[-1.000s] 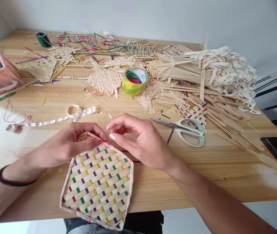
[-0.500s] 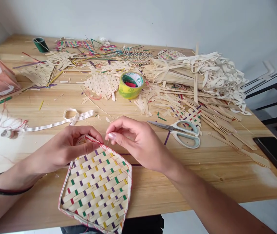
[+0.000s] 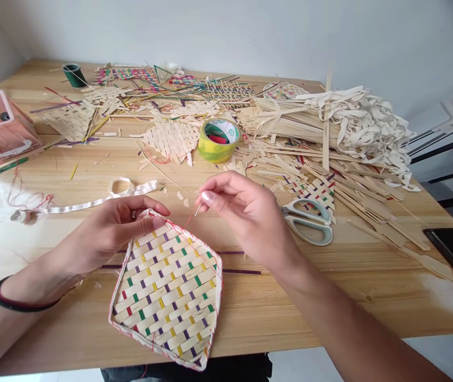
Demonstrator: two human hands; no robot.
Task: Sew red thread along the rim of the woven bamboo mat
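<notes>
Right hand [image 3: 250, 212] pinched a needle [image 3: 198, 208] between thumb and forefinger, just up-right of the mat corner. Red thread [image 3: 188, 219] slanted down-left to the woven mat [image 3: 168, 289], whose corner the left hand [image 3: 109, 233] gripped.

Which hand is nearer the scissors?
Right. The right hand overlaps the scissors and hides their blades; the left hand is far off, gripping the woven mat.

Your left hand [image 3: 110, 233] is on the far corner of the woven mat [image 3: 168, 289], which lies at the near edge of the tabletop [image 3: 330, 297]. Your right hand [image 3: 246, 215] is just right of it, holding the needle [image 3: 198, 208]. The scissors [image 3: 309, 223] lie right of that hand, and the tape roll [image 3: 218, 140] lies farther back.
</notes>
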